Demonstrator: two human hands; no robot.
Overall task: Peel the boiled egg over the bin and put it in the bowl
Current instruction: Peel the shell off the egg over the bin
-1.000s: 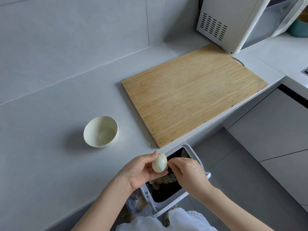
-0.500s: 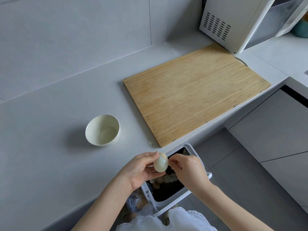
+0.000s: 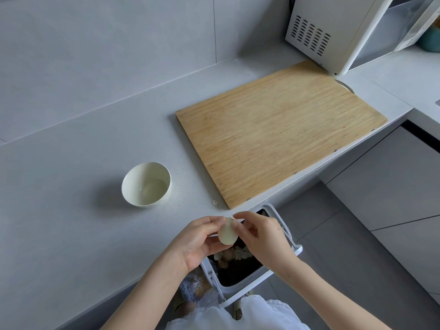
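A pale boiled egg (image 3: pixel 228 234) is held at the counter's front edge, above the open white bin (image 3: pixel 252 285). My left hand (image 3: pixel 197 241) cups the egg from the left with thumb and fingers around it. My right hand (image 3: pixel 262 236) touches the egg's top right with pinched fingertips. Dark waste and bits of shell lie inside the bin. A cream bowl (image 3: pixel 146 184) stands on the grey counter, up and left of the hands, with nothing in it.
A wooden cutting board (image 3: pixel 278 129) lies on the counter right of the bowl. A small shell fragment (image 3: pixel 215 202) rests near the board's front corner. A white microwave (image 3: pixel 345 32) stands at the back right. Grey cabinets and floor lie to the right.
The right hand's fingertips have shifted up onto the top of the egg. The egg has turned slightly in the left hand. Both hands stay over the bin.
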